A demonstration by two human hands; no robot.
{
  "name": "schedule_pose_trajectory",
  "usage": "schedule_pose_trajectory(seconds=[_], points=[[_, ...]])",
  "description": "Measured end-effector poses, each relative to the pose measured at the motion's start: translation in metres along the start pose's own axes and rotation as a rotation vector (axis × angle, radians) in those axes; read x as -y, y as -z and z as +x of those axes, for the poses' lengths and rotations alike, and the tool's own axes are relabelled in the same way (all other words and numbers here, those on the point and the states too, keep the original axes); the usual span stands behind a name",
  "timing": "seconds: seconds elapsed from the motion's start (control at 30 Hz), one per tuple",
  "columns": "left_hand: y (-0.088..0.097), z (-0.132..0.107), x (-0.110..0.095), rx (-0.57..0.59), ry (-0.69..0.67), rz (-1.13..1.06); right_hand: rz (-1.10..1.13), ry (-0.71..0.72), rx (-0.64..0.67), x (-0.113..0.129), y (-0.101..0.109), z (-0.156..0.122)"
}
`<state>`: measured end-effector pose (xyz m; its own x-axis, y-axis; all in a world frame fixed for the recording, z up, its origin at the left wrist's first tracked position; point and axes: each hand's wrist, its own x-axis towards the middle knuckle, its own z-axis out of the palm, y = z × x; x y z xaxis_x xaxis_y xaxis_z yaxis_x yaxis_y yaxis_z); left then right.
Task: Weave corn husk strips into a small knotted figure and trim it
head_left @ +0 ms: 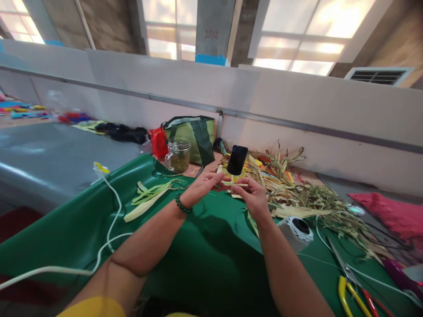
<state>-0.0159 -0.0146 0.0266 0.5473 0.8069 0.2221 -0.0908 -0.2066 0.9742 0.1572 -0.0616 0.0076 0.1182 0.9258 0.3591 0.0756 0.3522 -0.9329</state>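
Note:
My left hand (203,187) and my right hand (253,196) meet over the green cloth (205,246), both with fingers pinched on a thin pale leaf strip (233,183) stretched between them. A green bead bracelet (182,205) circles my left wrist. Just behind the hands a black phone (237,160) stands upright on a yellow stand. More pale green leaf strips (148,198) lie on the cloth to the left of my left hand.
A heap of dried husks and stalks (297,193) covers the right. A white thread spool (299,228), scissors (343,264) and yellow-handled pliers (345,295) lie near my right arm. A glass jar (178,155), a green bag (194,136) and a white cable (109,229) are on the left.

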Motion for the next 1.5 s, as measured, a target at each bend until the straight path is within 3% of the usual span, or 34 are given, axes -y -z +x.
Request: schedule_pose_trajectory(seconds=[0.23, 0.47, 0.67, 0.8, 1.0, 1.17, 1.37, 1.5], points=[[-0.005, 0.002, 0.006, -0.104, -0.364, 0.372, -0.073, 0.001, 0.032, 0.002, -0.002, -0.002], [-0.01, -0.003, 0.005, -0.057, -0.432, 0.475, -0.198, 0.102, -0.041, 0.0, 0.001, -0.001], [-0.015, -0.003, 0.003, -0.013, -0.241, 0.212, -0.262, 0.23, -0.292, 0.001, -0.009, -0.011], [-0.018, -0.002, 0.002, 0.097, -0.054, -0.057, -0.141, 0.223, -0.317, 0.002, -0.011, -0.01], [-0.021, -0.001, 0.007, 0.09, 0.16, -0.331, 0.019, 0.274, -0.305, -0.001, -0.014, -0.007], [-0.026, -0.004, 0.005, 0.195, 0.289, -0.481, 0.01, 0.368, -0.331, -0.003, -0.013, -0.007], [-0.024, -0.004, 0.0, 0.147, 0.309, -0.442, -0.15, 0.555, -0.299, -0.003, -0.007, -0.008], [-0.02, -0.005, -0.005, 0.121, 0.261, -0.404, -0.285, 0.593, -0.271, -0.002, -0.004, -0.008]])
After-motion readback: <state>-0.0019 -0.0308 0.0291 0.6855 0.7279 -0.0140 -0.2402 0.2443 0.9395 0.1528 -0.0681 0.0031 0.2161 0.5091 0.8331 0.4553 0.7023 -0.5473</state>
